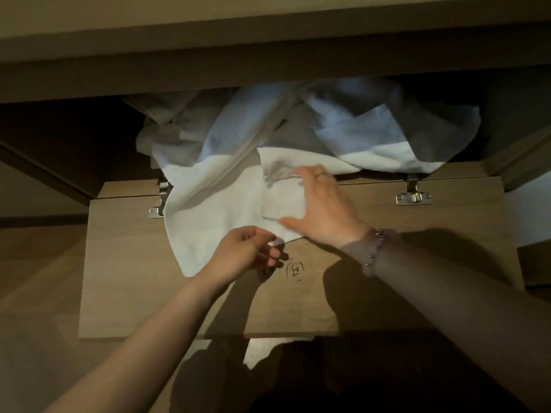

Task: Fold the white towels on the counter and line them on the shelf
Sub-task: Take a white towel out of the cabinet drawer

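Both hands work one white towel [214, 216]: right hand [323, 210] pressing flat, fingers straight, left hand [247, 251] pinching its corner; we should square edges before creasing.

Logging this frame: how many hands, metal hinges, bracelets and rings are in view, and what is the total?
Hands: 2, the left hand pinching the towel and the right hand flat on it
Hinges: 2, the left hinge and the right hinge
Bracelets: 1, the bracelet
Rings: 1, the ring
Total: 6
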Demonstrator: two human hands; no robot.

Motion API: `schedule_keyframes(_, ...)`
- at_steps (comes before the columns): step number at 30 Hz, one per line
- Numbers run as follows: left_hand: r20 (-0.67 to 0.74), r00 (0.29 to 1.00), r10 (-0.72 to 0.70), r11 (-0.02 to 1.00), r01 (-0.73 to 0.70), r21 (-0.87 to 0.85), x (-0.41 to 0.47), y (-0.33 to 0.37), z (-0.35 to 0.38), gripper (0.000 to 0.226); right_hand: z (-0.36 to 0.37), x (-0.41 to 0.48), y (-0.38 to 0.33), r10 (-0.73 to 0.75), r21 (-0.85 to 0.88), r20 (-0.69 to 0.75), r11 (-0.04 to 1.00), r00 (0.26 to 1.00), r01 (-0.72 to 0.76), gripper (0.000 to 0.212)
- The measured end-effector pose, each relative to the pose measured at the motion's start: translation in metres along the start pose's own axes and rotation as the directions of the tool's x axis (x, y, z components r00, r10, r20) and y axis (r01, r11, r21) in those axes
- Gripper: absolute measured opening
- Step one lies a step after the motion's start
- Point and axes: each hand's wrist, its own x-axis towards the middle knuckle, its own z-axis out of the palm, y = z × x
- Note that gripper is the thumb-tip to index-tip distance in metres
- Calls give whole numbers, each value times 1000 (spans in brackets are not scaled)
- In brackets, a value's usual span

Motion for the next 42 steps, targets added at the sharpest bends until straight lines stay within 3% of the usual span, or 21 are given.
schedule_keyframes(2, -97, 995, 32, 995, -41, -88, -1, 3, 2, 18, 20, 2, -1, 14, -65, 92, 998, 996, -8, 73)
schedule_keyframes(5, -206, 977, 62, 992, -84, -98, -1, -3, 1, 17, 33, 2, 11, -18, -78, -14, 997, 1000, 17, 47)
schedule_keyframes(10, -426, 903, 54, 972, -146, -186, 9, -7, -11, 17, 36, -6, 24, 113, 236, -117, 968, 987, -83, 36)
schedule_keyframes(14, -345, 938, 28, 959, -122, -255, 22, 7, -5, 45, 47, -28, 23, 234, 456, -129, 877, 964, -152, 28)
schedule_keyframes(17, -287, 952, 109, 981, -150, -125, 34, 24, 9, 56, 51, -43, 22, 252, 541, -151, 830, 956, -134, 24)
schedule_keyframes(22, -294, 910, 292, 954, -301, 15, 54, 60, 20, 57, 49, -54, 22, 229, 579, -109, 806, 967, -126, 27)
schedule_keyframes(25, -305, 875, 376, 927, -351, 135, 55, 65, 25, 42, 49, -56, 23, 171, 552, -134, 831, 976, -70, 32)
schedule_keyframes(29, -286, 764, 579, 768, -393, 505, 42, 60, 29, 61, 56, -58, 20, 169, 538, -15, 832, 985, -135, 33)
schedule_keyframes(31, -230, 728, 646, 697, -440, 566, 40, 58, 28, 56, 56, -60, 19, 177, 569, 19, 807, 984, -156, 31)
schedule_keyframes(33, -178, 718, 673, 658, -472, 586, 38, 58, 27, 41, 53, -62, 16, 185, 584, -43, 802, 982, -126, 25)
schedule_keyframes(35, -144, 701, 699, 608, -475, 636, 37, 55, 28, 29, 43, -64, 12, 276, 605, -232, 792, 933, -84, 15)
schedule_keyframes(37, -121, 700, 704, 592, -483, 645, 35, 51, 27, 25, 29, -59, 14, 437, 675, -413, 736, 799, -53, 10)
schedule_keyframes(39, -97, 716, 692, 617, -516, 594, 33, 48, 26, 22, 16, -49, 24, 568, 738, -454, 671, 687, -67, 14)
schedule_keyframes(42, -42, 762, 647, 672, -543, 503, 28, 47, 24, 12, 1, -35, 47, 677, 765, -404, 619, 616, -178, 46)
